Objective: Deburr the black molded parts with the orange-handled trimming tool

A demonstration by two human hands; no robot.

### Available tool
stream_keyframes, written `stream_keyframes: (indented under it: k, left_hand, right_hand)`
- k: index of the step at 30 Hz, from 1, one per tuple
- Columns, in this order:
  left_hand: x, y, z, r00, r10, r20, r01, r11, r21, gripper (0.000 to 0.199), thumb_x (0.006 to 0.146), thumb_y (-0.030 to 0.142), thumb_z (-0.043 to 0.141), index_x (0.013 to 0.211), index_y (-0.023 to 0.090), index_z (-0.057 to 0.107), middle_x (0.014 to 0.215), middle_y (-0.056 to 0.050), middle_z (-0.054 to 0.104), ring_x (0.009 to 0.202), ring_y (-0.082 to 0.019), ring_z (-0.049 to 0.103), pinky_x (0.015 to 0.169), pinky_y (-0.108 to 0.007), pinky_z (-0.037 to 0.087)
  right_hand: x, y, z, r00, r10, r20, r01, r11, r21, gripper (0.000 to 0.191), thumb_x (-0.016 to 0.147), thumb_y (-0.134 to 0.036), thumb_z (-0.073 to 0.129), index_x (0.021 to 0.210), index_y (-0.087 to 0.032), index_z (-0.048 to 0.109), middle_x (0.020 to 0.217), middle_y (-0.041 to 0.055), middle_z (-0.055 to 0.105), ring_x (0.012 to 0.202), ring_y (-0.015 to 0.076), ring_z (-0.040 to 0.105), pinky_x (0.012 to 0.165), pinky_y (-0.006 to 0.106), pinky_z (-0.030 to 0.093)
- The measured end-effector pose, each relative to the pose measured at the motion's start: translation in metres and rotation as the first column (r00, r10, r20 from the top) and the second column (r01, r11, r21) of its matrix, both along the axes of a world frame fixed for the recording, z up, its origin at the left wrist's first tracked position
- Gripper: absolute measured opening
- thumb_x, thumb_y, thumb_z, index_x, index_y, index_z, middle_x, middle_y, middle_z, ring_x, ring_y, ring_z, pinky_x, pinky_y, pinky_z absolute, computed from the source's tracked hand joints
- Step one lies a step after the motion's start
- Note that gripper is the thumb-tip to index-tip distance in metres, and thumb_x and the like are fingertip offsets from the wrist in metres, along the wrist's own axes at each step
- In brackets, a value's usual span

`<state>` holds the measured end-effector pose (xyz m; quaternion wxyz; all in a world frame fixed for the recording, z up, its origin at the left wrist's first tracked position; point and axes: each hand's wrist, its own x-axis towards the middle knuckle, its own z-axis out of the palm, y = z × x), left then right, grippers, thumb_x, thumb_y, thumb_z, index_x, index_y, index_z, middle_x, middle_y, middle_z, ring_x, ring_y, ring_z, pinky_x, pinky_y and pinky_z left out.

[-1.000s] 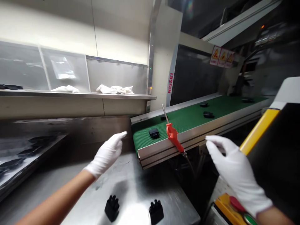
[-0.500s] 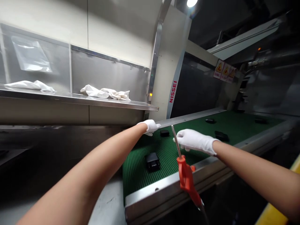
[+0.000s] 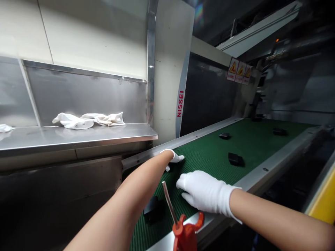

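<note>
My left hand (image 3: 175, 158), in a white glove, reaches over the far side of the green conveyor belt (image 3: 206, 150). Its fingers are apart around a dark part that is mostly hidden by the hand and its shadow. My right hand (image 3: 201, 190), gloved too, hovers low over the belt, fingers bent and pointing left; nothing shows in it. In front of it stands a red air gun (image 3: 185, 235) with a metal nozzle. One black part (image 3: 151, 205) lies on the near end of the belt, partly behind my left forearm. Another black part (image 3: 236, 159) lies to the right.
Two more black parts, one mid-belt (image 3: 224, 135) and one farther right (image 3: 280, 131), rest on the belt. White gloves (image 3: 90, 120) lie on a metal shelf (image 3: 117, 133) at left. Metal rails edge the belt. A yellow bar (image 3: 323, 205) is at the right edge.
The view has turned and come closer to the belt. My left hand has gone to the dark part beside it. My right hand has moved left and nearer, behind the air gun.
</note>
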<state>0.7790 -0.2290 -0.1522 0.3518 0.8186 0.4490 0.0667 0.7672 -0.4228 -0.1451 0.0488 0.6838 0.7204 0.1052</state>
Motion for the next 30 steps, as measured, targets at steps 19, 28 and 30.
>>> stream_keyframes:
  k: [19, 28, 30]
  left_hand:
    - [-0.202, 0.031, 0.007, 0.914, -0.220, 0.340, 0.181, 0.973, 0.142, 0.042, 0.070, 0.059, 0.063, 0.075, 0.017, 0.058, 0.071, -0.002, 0.061, 0.069, -0.018, 0.057, 0.064, -0.028, 0.046]
    - [-0.256, -0.028, -0.003, 0.820, -0.125, 0.559, -0.053, 0.955, 0.291, 0.033, 0.068, 0.045, 0.069, 0.078, 0.019, 0.051, 0.069, 0.005, 0.053, 0.061, -0.012, 0.046, 0.059, -0.024, 0.041]
    - [-0.267, -0.049, -0.001, 0.785, -0.130, 0.606, -0.064, 0.955, 0.288, 0.033, 0.068, 0.045, 0.070, 0.079, 0.019, 0.052, 0.068, 0.005, 0.052, 0.060, -0.011, 0.045, 0.058, -0.024, 0.041]
  right_hand:
    - [-0.072, 0.088, 0.000, 0.755, 0.630, 0.182, -0.495, 0.729, -0.472, 0.023, 0.088, -0.022, 0.048, 0.105, -0.029, 0.062, 0.098, -0.0021, 0.067, 0.064, 0.0184, 0.062, 0.042, 0.030, 0.036]
    - [-0.078, 0.091, -0.028, 0.978, 0.210, -0.016, -0.202, 0.911, -0.360, 0.052, 0.051, -0.014, 0.069, 0.102, -0.020, 0.065, 0.103, 0.0092, 0.065, 0.074, 0.0264, 0.066, 0.050, 0.029, 0.045]
    - [-0.070, 0.089, -0.027, 0.985, 0.103, -0.138, -0.135, 0.959, -0.248, 0.041, 0.047, -0.014, 0.069, 0.088, -0.016, 0.067, 0.091, 0.0092, 0.066, 0.067, 0.0237, 0.064, 0.047, 0.026, 0.042]
